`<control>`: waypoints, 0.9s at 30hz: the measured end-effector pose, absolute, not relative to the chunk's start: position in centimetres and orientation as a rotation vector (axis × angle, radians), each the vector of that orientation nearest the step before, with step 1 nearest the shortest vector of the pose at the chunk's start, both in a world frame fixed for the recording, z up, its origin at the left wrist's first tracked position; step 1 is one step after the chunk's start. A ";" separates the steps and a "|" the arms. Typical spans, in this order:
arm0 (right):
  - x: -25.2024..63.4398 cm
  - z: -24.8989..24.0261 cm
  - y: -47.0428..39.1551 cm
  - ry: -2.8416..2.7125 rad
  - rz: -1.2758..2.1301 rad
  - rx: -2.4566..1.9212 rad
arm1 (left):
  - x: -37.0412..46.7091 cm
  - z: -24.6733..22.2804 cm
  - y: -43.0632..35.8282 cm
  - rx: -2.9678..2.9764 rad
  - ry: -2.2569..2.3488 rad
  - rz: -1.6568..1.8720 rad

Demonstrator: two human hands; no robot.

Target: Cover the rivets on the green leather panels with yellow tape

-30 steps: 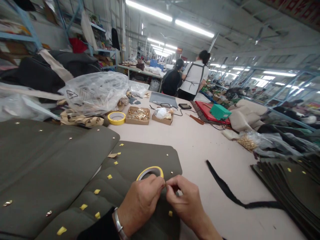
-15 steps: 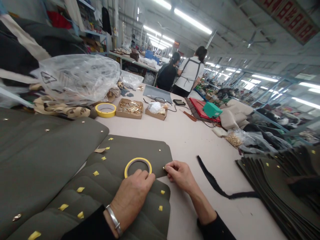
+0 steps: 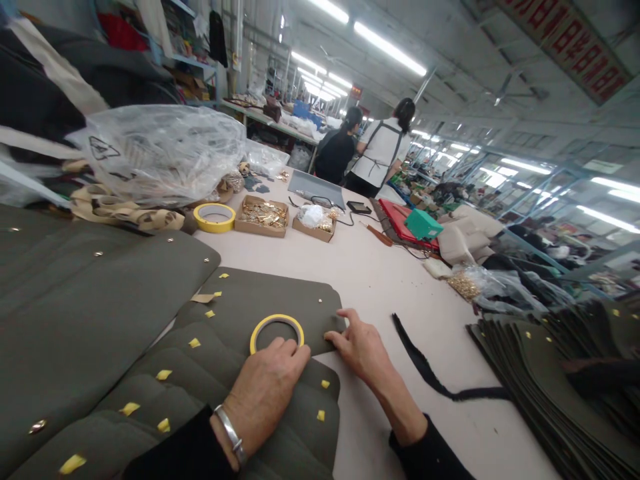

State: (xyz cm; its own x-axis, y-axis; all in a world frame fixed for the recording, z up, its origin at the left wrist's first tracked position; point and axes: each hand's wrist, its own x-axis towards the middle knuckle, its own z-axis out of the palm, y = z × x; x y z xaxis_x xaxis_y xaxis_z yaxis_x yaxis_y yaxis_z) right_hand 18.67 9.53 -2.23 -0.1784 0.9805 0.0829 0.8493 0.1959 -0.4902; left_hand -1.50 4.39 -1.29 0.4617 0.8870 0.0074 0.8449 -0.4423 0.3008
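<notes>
My left hand [image 3: 273,383], with a silver bangle at the wrist, grips the near rim of a yellow tape roll [image 3: 253,333] that rests on a dark green panel [image 3: 280,290]. Thumb and index finger spread apart, my right hand [image 3: 357,343] is at the panel's right corner; I can make out nothing between its fingers. A small metal stud [image 3: 321,301] shows near the panel's upper right edge. Beneath lie more overlapping green panels bearing yellow tape bits [image 3: 194,343]. On the left lies a larger green piece [image 3: 110,300] with metal fittings.
Behind are another tape roll [image 3: 214,218], a box of gold fittings [image 3: 261,217], a second small box [image 3: 315,223] and a plastic bag [image 3: 165,153]. To the right lie a black strip [image 3: 430,373] and stacked green panels [image 3: 530,373]. Two people [image 3: 377,153] are farther back.
The fingers of my right hand have opened from a pinch at the panel's corner. My left hand stays on the tape roll. The camera view has shifted slightly.
</notes>
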 end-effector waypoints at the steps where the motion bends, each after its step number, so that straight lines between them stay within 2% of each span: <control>1: 19.0 -2.1 9.4 -2.105 0.429 -1.666 | -1.5 -1.2 4.4 2.455 1.487 0.233; 7: 19.1 -1.4 8.4 -2.618 0.122 -1.281 | -1.4 -1.0 4.3 2.454 1.493 0.271; 10: 17.9 -1.3 8.8 -2.713 0.104 -1.403 | -1.4 -1.1 4.2 2.448 1.498 0.280; 14: 16.5 -1.0 9.9 -2.563 0.243 -1.705 | -1.6 -1.5 4.3 2.467 1.504 0.356; 19: 16.3 -0.2 9.6 -2.505 0.280 -1.788 | -2.4 -2.0 4.7 2.479 1.429 0.870; 23: 17.4 0.5 7.5 -2.517 0.490 -1.748 | -2.8 -2.2 5.2 2.432 1.255 1.314; 27: 18.7 0.9 5.9 -2.472 0.792 -1.636 | -2.7 -2.2 5.5 2.393 1.195 1.455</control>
State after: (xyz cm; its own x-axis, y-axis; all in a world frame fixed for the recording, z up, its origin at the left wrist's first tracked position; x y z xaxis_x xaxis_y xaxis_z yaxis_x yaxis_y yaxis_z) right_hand 18.75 5.89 0.85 -0.4295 0.8770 -0.2155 0.8390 0.2992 -0.4545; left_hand -2.69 5.47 -2.18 0.2372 0.6615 0.7114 0.5692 -0.6881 0.4500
